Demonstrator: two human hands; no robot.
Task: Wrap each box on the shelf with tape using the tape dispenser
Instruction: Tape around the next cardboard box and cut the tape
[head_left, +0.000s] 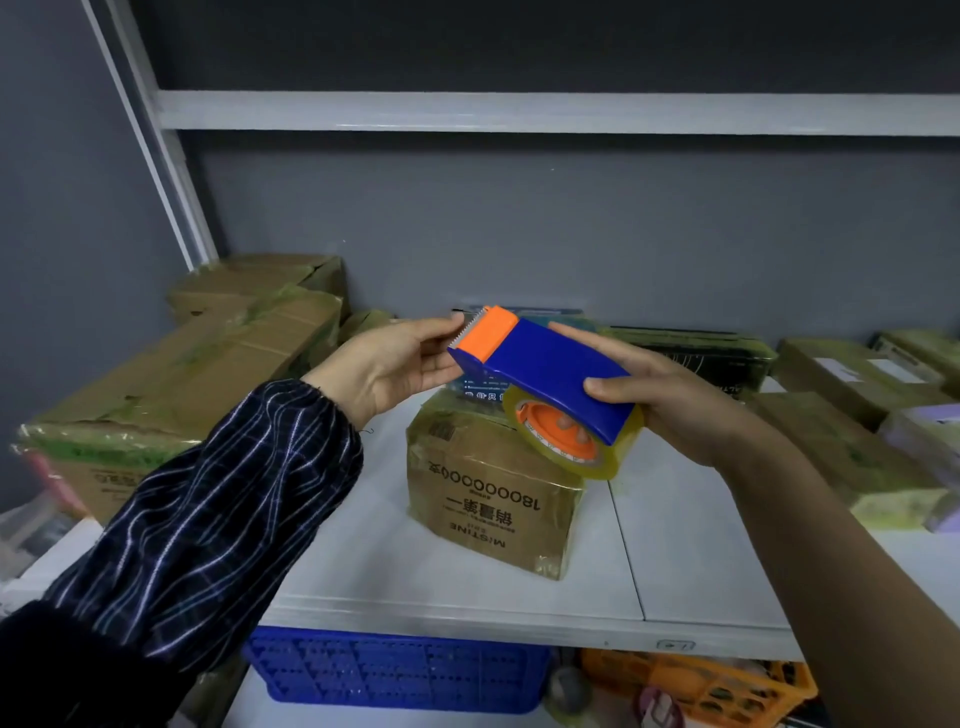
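Striped sleeve (208, 493) leads to left grip (395, 358), fingers (436, 364) straight, touching tape dispenser (545, 364); right grip (670, 400) clasps it above box (488, 493).

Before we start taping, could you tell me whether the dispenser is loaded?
Loaded: a yellowish tape roll sits on the orange hub under the blue tape dispenser gripped by the right hand.
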